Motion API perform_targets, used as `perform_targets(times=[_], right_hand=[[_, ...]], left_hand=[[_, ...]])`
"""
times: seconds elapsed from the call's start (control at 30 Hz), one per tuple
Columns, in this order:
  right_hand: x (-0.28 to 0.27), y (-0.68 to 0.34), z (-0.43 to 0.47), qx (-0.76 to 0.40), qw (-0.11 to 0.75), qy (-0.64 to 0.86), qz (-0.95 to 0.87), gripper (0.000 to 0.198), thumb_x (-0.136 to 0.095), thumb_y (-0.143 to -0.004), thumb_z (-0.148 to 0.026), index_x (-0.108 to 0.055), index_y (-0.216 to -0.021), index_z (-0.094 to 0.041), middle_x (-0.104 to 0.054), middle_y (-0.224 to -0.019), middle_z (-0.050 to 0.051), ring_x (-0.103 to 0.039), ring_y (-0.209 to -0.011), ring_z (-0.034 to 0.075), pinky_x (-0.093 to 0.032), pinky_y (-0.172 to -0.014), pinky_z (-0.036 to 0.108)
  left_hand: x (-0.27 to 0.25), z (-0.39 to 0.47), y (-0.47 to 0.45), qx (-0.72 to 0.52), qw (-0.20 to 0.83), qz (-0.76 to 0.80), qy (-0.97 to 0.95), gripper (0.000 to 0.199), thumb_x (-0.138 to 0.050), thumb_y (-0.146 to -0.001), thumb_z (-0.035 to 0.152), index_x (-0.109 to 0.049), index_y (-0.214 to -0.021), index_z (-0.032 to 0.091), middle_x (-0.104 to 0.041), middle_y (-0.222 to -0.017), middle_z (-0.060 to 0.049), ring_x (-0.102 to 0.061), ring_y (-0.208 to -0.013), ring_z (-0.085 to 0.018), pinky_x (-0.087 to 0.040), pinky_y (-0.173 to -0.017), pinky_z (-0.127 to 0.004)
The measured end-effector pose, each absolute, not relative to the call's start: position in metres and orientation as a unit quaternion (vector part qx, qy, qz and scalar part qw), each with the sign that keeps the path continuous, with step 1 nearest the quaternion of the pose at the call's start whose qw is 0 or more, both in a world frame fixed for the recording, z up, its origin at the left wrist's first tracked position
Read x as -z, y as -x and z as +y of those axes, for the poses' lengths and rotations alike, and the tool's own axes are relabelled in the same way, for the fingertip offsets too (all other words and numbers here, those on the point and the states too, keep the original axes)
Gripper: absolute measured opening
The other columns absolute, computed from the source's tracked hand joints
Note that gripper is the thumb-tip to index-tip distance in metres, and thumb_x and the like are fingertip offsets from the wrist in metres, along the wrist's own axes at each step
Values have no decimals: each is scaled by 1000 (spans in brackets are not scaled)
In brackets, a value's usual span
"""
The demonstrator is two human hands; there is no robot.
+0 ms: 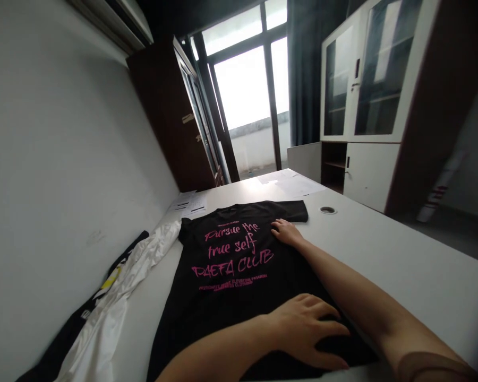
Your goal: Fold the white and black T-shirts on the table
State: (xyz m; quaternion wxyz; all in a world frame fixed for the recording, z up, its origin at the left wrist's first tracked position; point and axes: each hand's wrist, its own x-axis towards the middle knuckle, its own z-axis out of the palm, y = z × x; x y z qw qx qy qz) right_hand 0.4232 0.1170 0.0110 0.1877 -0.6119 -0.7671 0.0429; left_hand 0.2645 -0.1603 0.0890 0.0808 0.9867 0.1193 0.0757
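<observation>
A black T-shirt (231, 305) with pink lettering lies spread out, front up, with its collar at the far end. My left hand (308, 330) reaches across its lower part, fingers spread and pointing right, near the right side edge. Farther up, my right hand (287, 232) rests on the shirt just below the right sleeve (292, 211). Its fingers are stretched out over the cloth and slightly apart. Neither hand has fabric visibly gripped in it.
Under the shirt is a white table (382, 249) with a round cable hole (327, 210). White crumpled cloth (143, 260) and a dark garment (83, 321) lie along the left wall. Paper sheets (295, 183) are at the far end; a glass-door cabinet (362, 106) stands right.
</observation>
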Motion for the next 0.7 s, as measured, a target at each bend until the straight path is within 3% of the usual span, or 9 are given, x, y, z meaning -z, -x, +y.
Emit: perform_targets(times=[0.13,0.33,0.5,0.6,0.7], right_hand=[[-12,-423,114,-46,197,612,-765,43,-57,-99,-40,-65,-138,-24,-53,-151,10,-40,-145,29,-32,-119,42],[-20,-420,103,-34,192,647,-737,40,-55,-99,-41,-66,-133,-25,-57,-147,9,-38,-145,32,-27,-119,53],[-21,-420,100,-27,192,656,-730,36,-55,-98,-40,-67,-128,-25,-61,-140,9,-42,-140,30,-31,-116,47],[-18,-420,100,-20,198,649,-735,36,-56,-98,-40,-67,-128,-23,-62,-139,10,-42,-139,29,-32,-115,44],[-16,-420,100,-20,198,646,-737,35,-55,-99,-40,-67,-128,-24,-62,-138,9,-43,-139,29,-34,-114,42]], left_hand=[[-88,-164,-259,-82,97,119,-985,56,-60,-98,55,-57,-141,20,-53,-151,-9,-50,-138,-23,-28,-123,-41],[-96,-177,-252,-76,118,136,-981,58,-60,-98,54,-52,-146,22,-50,-155,-12,-43,-146,-29,-25,-123,-53],[-96,-185,-250,-69,89,125,-986,70,-64,-93,55,-45,-152,22,-42,-160,-13,-34,-151,-31,-23,-123,-55],[-91,-184,-251,-81,67,118,-987,68,-62,-94,56,-47,-150,21,-46,-156,-13,-40,-146,-31,-26,-121,-51],[-87,-182,-253,-92,42,132,-986,59,-59,-96,54,-53,-143,20,-60,-138,-13,-54,-126,-29,-38,-109,-45]])
